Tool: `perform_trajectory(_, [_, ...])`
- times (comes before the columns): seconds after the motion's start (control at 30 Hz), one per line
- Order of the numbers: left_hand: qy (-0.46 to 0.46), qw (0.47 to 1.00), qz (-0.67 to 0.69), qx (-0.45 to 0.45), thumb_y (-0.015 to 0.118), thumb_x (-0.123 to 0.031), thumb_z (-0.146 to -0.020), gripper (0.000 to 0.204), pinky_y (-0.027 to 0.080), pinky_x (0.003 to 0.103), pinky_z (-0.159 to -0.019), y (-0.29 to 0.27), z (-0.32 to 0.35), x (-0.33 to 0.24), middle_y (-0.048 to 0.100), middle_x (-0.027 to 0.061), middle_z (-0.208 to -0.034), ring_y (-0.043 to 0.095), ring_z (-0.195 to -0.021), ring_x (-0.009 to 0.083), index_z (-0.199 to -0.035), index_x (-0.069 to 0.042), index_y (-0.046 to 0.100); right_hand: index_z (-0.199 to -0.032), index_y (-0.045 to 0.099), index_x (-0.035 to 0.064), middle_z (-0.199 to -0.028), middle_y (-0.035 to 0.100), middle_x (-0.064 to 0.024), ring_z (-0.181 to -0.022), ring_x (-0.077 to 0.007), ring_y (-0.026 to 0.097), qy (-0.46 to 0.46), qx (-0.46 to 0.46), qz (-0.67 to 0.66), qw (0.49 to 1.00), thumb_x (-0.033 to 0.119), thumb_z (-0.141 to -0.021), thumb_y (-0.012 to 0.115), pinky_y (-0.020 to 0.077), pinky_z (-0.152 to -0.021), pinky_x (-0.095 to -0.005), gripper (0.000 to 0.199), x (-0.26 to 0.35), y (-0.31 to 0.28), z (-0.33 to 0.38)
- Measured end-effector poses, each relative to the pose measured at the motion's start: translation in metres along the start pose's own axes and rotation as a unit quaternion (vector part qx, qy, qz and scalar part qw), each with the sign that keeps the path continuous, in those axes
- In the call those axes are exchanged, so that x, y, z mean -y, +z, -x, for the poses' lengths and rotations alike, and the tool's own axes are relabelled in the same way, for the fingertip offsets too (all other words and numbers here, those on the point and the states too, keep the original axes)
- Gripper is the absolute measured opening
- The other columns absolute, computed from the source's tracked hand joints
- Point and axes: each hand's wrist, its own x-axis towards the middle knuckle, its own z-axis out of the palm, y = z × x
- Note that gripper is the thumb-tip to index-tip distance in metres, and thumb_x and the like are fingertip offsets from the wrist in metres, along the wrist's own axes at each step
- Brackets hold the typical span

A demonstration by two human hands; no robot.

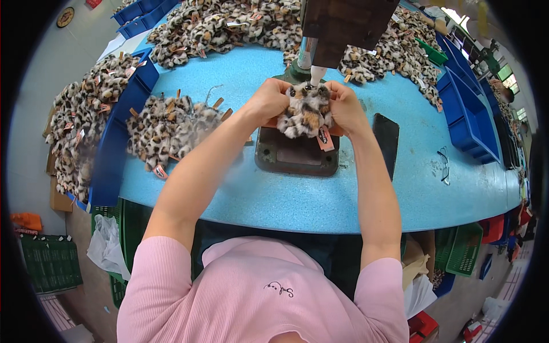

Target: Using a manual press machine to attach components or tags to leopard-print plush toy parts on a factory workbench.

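Observation:
A spotted plush toy [307, 110] in white, tan and black, with dark eyes and a pink tag hanging from it, is held up between my two hands. My left hand [269, 102] pinches its left side, and my right hand [346, 106] grips its right side, fingers closed on both. Directly above the toy's head is the white tip [317, 74] of a dark bench press [346, 26]; whether it touches the fur I cannot tell. Below the toy lies the press's dark metal base [296, 163]. Fingertips at the toy's back are hidden.
Left of my left forearm lies a pile of spotted plush toys [166, 128], beside a blue bin [111, 154] heaped with more. Larger heaps [229, 28] line the table's far side. A dark phone-like slab [385, 143], eyeglasses [444, 166] and a blue crate [469, 117] are on the right.

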Motion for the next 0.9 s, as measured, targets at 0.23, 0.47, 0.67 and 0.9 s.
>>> perform_trajectory(0.23, [0.002, 0.999, 0.046, 0.015, 0.055, 0.001, -0.076, 0.011, 0.051, 0.026, -0.046, -0.002, 0.005, 0.003, 0.061, 0.0055, -0.074, 0.06, -0.059, 0.0114, -0.087, -0.001, 0.058, -0.09, 0.053, 0.0012, -0.078, 0.058, -0.0032, -0.067, -0.0065, 0.054, 0.08, -0.019, -0.102, 0.991, 0.001, -0.081, 0.048, 0.0438, -0.055, -0.0198, 0.011, 0.018, 0.0, 0.012])
perform_trajectory(0.47, [0.028, 0.997, 0.067, 0.031, 0.055, 0.001, -0.077, 0.012, 0.051, 0.025, -0.049, 0.001, 0.007, 0.0, 0.061, 0.0054, -0.075, 0.06, -0.06, 0.0112, -0.088, 0.0, 0.057, -0.085, 0.055, 0.0026, -0.076, 0.055, -0.0006, -0.068, -0.005, 0.049, -0.077, -0.055, 0.022, 0.995, 0.006, -0.071, 0.058, 0.04, -0.06, -0.0191, 0.015, 0.024, 0.01, 0.014])
perform_trajectory(0.67, [0.029, 0.997, 0.073, 0.018, 0.054, -0.003, -0.075, 0.015, 0.051, 0.027, -0.045, -0.003, 0.004, 0.003, 0.06, 0.0021, -0.071, 0.059, -0.056, 0.0103, -0.089, -0.005, 0.059, -0.076, 0.055, 0.0006, -0.063, 0.052, 0.0008, -0.058, -0.005, 0.045, -0.117, -0.105, 0.186, 0.97, 0.007, -0.062, 0.06, 0.0373, -0.052, -0.0198, 0.017, 0.027, 0.011, 0.011])
perform_trajectory(0.9, [0.081, 0.979, -0.183, -0.047, 0.051, 0.001, -0.075, 0.021, 0.043, 0.026, -0.042, -0.003, -0.009, 0.002, 0.06, 0.004, -0.069, 0.052, -0.053, 0.0079, -0.094, 0.001, 0.061, -0.083, 0.056, 0.0023, -0.071, 0.054, 0.0015, -0.065, -0.006, 0.048, -0.045, -0.051, 0.07, 0.995, 0.004, -0.067, 0.057, 0.0391, -0.056, -0.0193, 0.015, 0.023, 0.004, 0.014])
